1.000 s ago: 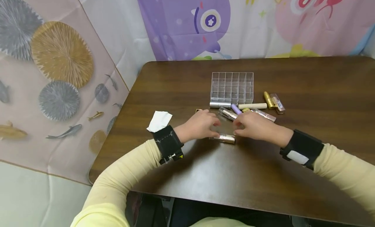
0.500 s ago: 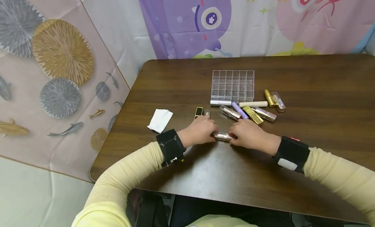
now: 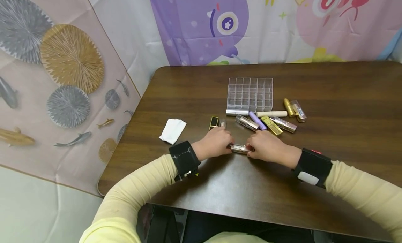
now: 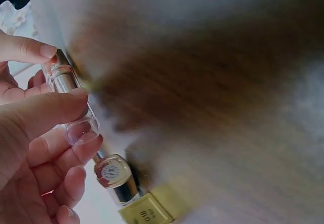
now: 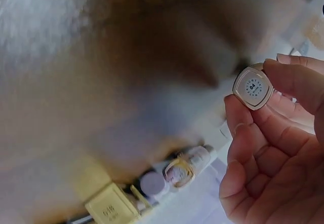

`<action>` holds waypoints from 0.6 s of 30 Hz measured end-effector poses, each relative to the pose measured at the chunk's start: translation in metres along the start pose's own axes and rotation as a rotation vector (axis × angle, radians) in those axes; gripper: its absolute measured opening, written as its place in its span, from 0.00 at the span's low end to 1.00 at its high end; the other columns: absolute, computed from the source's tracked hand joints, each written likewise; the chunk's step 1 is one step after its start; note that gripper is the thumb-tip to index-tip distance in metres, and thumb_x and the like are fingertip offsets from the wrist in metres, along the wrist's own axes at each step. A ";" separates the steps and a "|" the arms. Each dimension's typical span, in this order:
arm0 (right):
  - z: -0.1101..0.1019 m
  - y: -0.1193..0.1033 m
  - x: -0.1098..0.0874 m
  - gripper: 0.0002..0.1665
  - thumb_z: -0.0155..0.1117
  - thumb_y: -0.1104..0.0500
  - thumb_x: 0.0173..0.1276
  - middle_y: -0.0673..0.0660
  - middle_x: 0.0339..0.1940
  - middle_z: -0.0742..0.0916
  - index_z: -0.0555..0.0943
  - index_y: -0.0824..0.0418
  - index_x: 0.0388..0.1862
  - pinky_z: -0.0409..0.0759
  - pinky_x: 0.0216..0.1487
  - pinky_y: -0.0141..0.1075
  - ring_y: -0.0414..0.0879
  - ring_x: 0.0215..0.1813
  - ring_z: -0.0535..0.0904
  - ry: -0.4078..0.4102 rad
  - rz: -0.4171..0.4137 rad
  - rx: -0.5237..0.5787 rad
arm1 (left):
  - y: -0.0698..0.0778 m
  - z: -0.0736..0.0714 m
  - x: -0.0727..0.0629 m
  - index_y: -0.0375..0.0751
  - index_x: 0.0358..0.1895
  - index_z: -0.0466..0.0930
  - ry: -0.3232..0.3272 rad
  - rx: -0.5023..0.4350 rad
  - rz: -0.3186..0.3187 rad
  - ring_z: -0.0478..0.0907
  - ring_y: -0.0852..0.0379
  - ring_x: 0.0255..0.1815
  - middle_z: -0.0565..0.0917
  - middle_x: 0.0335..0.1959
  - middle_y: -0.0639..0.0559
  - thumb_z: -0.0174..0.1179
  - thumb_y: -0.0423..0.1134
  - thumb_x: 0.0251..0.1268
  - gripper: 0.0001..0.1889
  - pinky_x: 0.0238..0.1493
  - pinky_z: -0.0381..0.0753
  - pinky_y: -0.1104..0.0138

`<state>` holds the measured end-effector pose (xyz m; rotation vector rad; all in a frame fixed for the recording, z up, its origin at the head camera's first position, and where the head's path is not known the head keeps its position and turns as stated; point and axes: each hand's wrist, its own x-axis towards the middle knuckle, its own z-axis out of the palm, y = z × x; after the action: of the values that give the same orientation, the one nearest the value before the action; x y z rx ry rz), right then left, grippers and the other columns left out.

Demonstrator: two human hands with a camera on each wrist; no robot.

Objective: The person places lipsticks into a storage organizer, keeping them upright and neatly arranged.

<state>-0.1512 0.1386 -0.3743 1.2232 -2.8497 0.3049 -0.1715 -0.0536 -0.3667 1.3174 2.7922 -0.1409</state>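
Observation:
A lipstick [image 3: 240, 149] with a clear cap lies crosswise between my two hands, close over the table. My left hand [image 3: 216, 142] pinches its left end; in the left wrist view the thumb presses on the transparent cap [image 4: 81, 132]. At the other end my right hand [image 3: 267, 145] grips the tube between thumb and fingers. The right wrist view shows the lipstick's squarish end [image 5: 252, 88], with a round label reading 04. Just beyond my left hand are a black-and-gold tube [image 3: 214, 122] and a small clear-capped tube [image 3: 223, 123], the latter partly hidden.
A clear compartment organizer [image 3: 250, 93] stands farther back. Before it lie a silver tube [image 3: 237, 112], a purple tube [image 3: 257, 120], a cream tube [image 3: 272, 114], a gold box [image 3: 272, 125] and several lipsticks. White tissue [image 3: 172, 131] lies at left on the brown table [image 3: 194, 93].
My right hand has come in to grip the lipstick's right end, and my left hand has closed on the left end. Over the last half second both have stayed nearly still.

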 end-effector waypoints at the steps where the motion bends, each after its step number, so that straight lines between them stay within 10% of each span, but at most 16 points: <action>1: -0.002 0.001 0.000 0.12 0.71 0.59 0.48 0.46 0.15 0.76 0.75 0.56 0.16 0.68 0.24 0.34 0.38 0.20 0.68 -0.004 0.004 0.004 | 0.000 -0.001 0.000 0.50 0.30 0.84 0.002 0.003 -0.003 0.76 0.55 0.38 0.83 0.32 0.57 0.65 0.46 0.51 0.06 0.40 0.71 0.64; 18: -0.075 0.023 0.015 0.06 0.66 0.62 0.53 0.49 0.18 0.79 0.80 0.58 0.20 0.70 0.27 0.38 0.40 0.22 0.70 0.053 -0.004 0.002 | -0.025 -0.063 0.025 0.47 0.36 0.84 0.057 -0.147 -0.017 0.75 0.56 0.33 0.84 0.30 0.57 0.63 0.43 0.55 0.08 0.41 0.70 0.64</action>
<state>-0.1824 0.1576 -0.3031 1.2026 -2.8021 0.3355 -0.2071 -0.0440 -0.3041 1.2836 2.7987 0.1016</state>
